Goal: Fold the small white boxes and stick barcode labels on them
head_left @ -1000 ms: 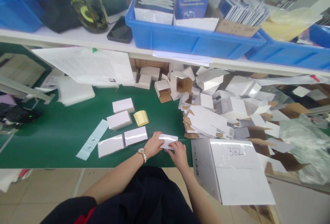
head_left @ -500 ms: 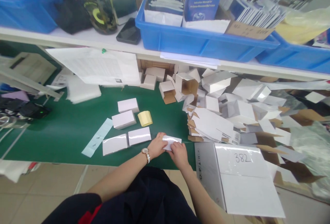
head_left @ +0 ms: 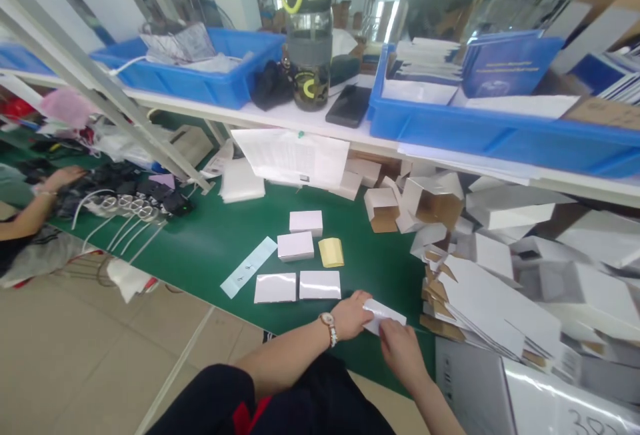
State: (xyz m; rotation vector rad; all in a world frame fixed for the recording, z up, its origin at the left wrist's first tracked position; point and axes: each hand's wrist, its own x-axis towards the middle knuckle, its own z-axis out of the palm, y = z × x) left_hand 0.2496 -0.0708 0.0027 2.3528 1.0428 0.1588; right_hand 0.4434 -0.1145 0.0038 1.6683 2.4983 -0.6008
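Observation:
A small white box (head_left: 384, 315) lies between my hands near the front edge of the green table (head_left: 215, 248). Its left end is gripped by my left hand (head_left: 353, 315), which has a watch at the wrist. My right hand (head_left: 401, 349) has its fingers closed on the box's right part. To the left are two white boxes side by side, a left one (head_left: 275, 287) and a right one (head_left: 320, 285). Two more boxes (head_left: 295, 246) (head_left: 306, 222) stand behind them, beside a yellow paper pad (head_left: 331, 252) and a pale blue strip (head_left: 249, 267).
White cartons (head_left: 485, 301) are heaped at the right, above a large box (head_left: 470, 381). A shelf (head_left: 350, 133) across the back carries a blue bin (head_left: 450, 121), a phone (head_left: 349, 105) and a bottle (head_left: 310, 41). Another person's hand (head_left: 67, 176) is at the far left.
The camera view has swung left, so the scene sits further right and another person's arm shows. Both my hands still hold the white box, which now appears more tilted.

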